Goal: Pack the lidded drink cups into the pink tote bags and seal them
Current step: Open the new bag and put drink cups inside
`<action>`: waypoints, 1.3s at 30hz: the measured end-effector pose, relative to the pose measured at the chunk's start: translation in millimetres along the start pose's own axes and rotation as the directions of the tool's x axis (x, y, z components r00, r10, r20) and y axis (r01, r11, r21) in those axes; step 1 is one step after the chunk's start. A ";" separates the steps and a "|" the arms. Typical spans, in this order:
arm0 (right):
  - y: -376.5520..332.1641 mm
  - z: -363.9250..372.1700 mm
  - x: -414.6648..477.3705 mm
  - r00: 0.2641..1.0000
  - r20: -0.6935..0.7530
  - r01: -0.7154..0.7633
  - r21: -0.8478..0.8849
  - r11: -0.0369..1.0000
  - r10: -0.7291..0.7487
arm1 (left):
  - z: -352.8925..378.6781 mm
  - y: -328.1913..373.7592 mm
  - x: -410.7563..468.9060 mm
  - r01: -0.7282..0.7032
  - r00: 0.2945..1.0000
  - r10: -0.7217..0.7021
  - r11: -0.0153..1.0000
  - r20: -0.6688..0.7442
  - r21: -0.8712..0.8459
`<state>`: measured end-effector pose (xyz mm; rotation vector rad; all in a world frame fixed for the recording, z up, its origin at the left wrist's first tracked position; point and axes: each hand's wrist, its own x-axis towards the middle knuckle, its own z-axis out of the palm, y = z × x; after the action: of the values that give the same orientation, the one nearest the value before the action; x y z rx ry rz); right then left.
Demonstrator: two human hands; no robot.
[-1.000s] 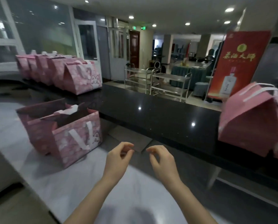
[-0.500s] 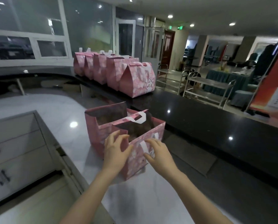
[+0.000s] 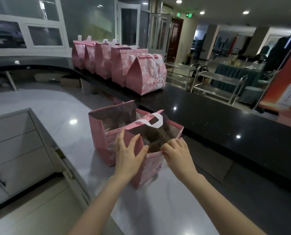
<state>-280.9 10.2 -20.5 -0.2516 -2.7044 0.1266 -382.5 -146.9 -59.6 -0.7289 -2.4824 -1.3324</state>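
Here, five closed bags point(image 3: 124, 65) line the tabletop point(image 3: 217, 126); two remain open, and the fingers of both hands point(image 3: 129, 155) point(image 3: 178, 153) pinch the near bag's point(image 3: 151, 165) rim.

we see two open pink tote bags on the white counter point(image 3: 158, 200): the near bag point(image 3: 151, 165) stands upright with its white handle raised, and the second open bag point(image 3: 104, 133) touches it behind. five closed bags point(image 3: 122, 68) line the black ledge beyond them.
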 end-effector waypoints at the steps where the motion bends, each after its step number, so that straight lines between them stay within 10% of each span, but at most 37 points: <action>1: 3.6 -5.0 -8.9 1.000 0.011 -0.002 -0.008 1.000 0.002 | 3.3 7.9 -3.1 0.009 1.000 -0.009 1.000 -0.003 -0.007; 11: 68.4 -88.1 -167.8 0.995 -0.071 -0.083 -0.088 0.993 0.076 | 52.1 120.5 -99.7 -0.096 0.995 0.094 0.993 -0.042 -0.069; 19: 119.1 -162.8 -354.6 0.961 -0.174 -0.238 -0.136 0.962 0.213 | 93.9 225.2 -247.8 -0.077 0.969 0.133 0.964 0.208 -0.253; 39: 241.8 -310.2 -659.8 0.787 -0.394 -0.577 -0.201 0.791 0.474 | 210.8 469.6 -482.0 -0.209 0.668 0.590 0.733 0.454 -0.647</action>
<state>477.1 134.0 -33.1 -1.0453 -2.2362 -0.1739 280.8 92.3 -46.0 -2.0788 -2.0491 -1.8282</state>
